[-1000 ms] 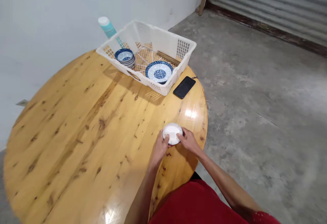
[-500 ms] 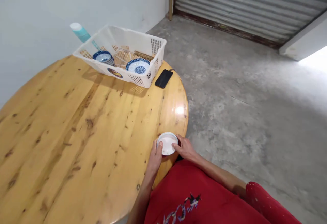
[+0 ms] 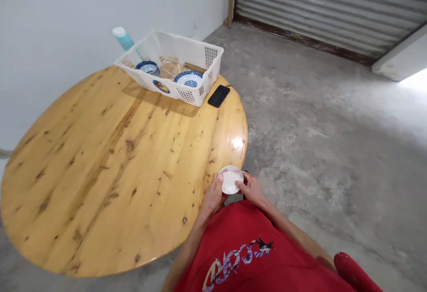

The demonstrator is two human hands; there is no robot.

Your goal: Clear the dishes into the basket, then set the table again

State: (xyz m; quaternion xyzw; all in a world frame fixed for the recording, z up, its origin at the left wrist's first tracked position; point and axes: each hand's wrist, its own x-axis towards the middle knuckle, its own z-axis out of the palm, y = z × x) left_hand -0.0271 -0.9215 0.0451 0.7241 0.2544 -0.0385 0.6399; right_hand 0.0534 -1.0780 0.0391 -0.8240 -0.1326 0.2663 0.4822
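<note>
Both my hands hold a small white dish [image 3: 231, 179] at the near right edge of the round wooden table [image 3: 110, 158]. My left hand [image 3: 213, 196] grips its left rim with thumb on top. My right hand [image 3: 254, 190] grips its right rim. The dish hangs partly past the table's edge, above my red shirt. At the far side of the table stands a white plastic basket [image 3: 203, 67] holding a stack of blue-patterned bowls [image 3: 147, 67] and a blue-patterned plate [image 3: 188, 79].
A black phone [image 3: 219, 95] lies on the table beside the basket's right end. A teal bottle [image 3: 122, 38] with a white cap stands behind the basket by the white wall. Concrete floor spreads to the right, with a metal roller shutter at the back.
The dish and both hands have drawn back from the tabletop to its very edge. The camera view has pulled back, showing more of the table and my shirt.
</note>
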